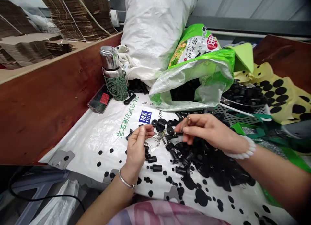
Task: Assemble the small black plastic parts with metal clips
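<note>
My left hand [138, 143] is closed, thumb pressed to the fingers, over the left edge of a heap of black plastic parts [187, 153]. Whatever sits in that pinch is too small to make out. To its right, my right hand [204, 130] is also pinched, with a glint of thin metal at the fingertips that I cannot identify. Between the hands lie round black discs [170, 131] and small flat metal strips [155, 148]. Short black cylinders [156, 168] rest just right of my left wrist. A white printed sheet [92, 153] lies beneath everything.
A steel flask [113, 71] in a green knitted sleeve stands beside a phone [100, 100] at the left board. Behind are a large white sack [155, 27] and an opened green rice bag [194, 56]. At right sits a perforated basket [238, 113] with a bowl of black parts [243, 93].
</note>
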### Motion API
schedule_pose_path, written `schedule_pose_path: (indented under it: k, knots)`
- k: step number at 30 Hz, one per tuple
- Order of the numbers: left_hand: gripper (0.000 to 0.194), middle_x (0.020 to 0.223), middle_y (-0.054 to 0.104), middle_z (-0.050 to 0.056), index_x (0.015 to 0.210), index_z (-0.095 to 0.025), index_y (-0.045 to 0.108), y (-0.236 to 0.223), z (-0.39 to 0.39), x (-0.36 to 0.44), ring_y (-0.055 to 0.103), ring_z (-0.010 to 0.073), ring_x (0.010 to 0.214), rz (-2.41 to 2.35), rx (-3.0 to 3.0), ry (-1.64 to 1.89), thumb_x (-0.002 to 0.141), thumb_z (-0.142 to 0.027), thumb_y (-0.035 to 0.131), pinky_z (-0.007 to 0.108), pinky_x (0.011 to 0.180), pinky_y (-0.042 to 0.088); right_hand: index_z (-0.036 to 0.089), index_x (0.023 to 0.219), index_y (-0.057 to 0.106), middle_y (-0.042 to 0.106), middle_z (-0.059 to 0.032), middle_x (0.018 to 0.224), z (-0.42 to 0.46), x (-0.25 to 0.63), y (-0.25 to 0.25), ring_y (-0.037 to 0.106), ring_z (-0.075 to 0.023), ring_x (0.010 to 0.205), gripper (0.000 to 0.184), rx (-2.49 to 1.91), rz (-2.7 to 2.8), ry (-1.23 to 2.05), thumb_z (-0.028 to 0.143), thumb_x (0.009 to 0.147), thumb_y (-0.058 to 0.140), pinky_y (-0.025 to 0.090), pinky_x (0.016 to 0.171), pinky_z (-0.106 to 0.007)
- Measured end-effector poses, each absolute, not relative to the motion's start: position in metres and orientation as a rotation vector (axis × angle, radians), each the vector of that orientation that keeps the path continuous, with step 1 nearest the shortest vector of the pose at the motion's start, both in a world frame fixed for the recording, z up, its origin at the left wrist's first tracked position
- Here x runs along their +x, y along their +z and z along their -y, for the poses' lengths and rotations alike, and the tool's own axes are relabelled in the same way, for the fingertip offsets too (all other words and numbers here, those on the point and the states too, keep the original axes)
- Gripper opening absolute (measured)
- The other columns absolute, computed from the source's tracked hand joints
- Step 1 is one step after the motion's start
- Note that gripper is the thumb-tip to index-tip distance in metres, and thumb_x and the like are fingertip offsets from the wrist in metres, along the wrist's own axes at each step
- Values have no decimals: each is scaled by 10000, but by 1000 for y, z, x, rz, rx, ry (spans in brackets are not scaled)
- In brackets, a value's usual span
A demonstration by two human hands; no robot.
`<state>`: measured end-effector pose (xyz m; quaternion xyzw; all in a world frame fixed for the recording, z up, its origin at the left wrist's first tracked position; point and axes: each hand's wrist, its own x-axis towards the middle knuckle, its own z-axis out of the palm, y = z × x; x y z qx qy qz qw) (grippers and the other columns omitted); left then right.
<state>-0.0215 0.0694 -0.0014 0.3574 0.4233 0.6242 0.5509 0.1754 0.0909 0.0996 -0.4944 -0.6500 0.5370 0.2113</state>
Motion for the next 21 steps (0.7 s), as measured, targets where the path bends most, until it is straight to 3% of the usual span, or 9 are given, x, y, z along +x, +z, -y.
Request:
schedule_pose_path:
  k: [5,10,13,17,21]
  knots:
    - [257,880,663,71,909,-143,650,8,-59,-19,615,133,750,-1028,1025,1513,859,-345,498,269,736,488,132,848,593,578,-1,561,-40,178,87,547,-90,485,243,-1442,1663,1590,368,793,564,439,445,-181]
    - [209,907,644,74,986,-158,624,18,-30,-11,604,144,762,-951,1458,1204,822,-263,552,269,723,489,144,795,561,492,42,536,-13,165,63,487,-70,450,177,-1413,1688,1607,312,812,509,361,406,-168]
    - [224,896,637,78,1001,-156,621,22,-13,-8,588,153,750,-914,1674,997,802,-248,573,274,716,480,154,734,547,503,27,589,-4,162,50,484,-82,499,175,-1358,1813,1381,276,836,473,367,443,-192]
    - [180,817,642,66,932,-141,621,22,4,-10,576,138,712,-995,1481,855,816,-264,559,248,686,473,158,791,589,561,-30,712,11,163,36,532,-127,643,184,-1255,2041,893,202,866,427,414,570,-244]
    - [188,701,609,30,858,-127,611,17,13,-13,548,98,603,-908,1164,712,779,-299,612,210,588,452,175,856,602,558,-30,688,28,164,26,528,-121,597,175,-1035,2141,625,127,850,434,402,522,-238]
